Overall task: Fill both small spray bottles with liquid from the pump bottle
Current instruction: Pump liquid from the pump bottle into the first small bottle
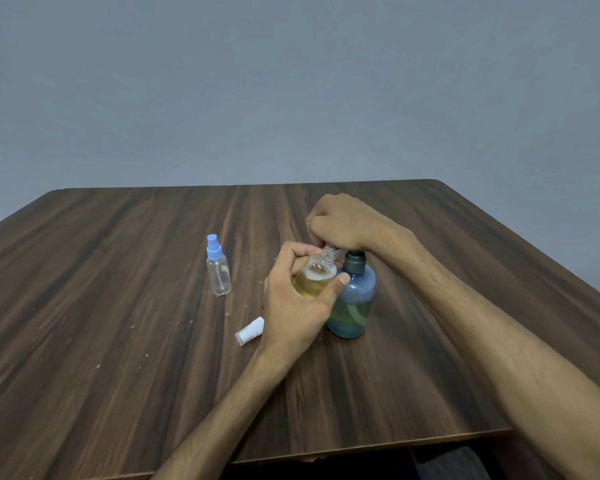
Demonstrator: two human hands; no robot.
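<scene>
Farthest left on my wooden table (118, 306) stands the capped spray bottle (218, 268), upright, clear, blue sprayer on top, and by the look of it with nothing inside yet. It sits well apart from the work. I judge it light and easy to tip, thin plastic that will give under a squeeze; I would take it round the body, low down, and unscrew the top with the other hand.

Nearer me lies a small white cap (249, 331) on its side, just beside my left wrist. It could roll if my forearm brushes it.

My left hand (297, 306) has its fingers and thumb wrapped round the open spray bottle (315, 277), held tilted with its threaded neck up under the pump spout. Yellowish liquid with foam fills a good part of it. It will be heavier now, and slippery if any liquid has run down the outside, so a firm grip round the middle suits it.

Touching it on the right is the blue pump bottle (352, 299), upright on the table, partly full, stiff and steady enough to press on. My right hand (340, 221) sits on its pump head, fingers curled down over it; the head itself is hidden underneath.

Nothing stands between the two small bottles but bare tabletop and a few crumbs.
</scene>
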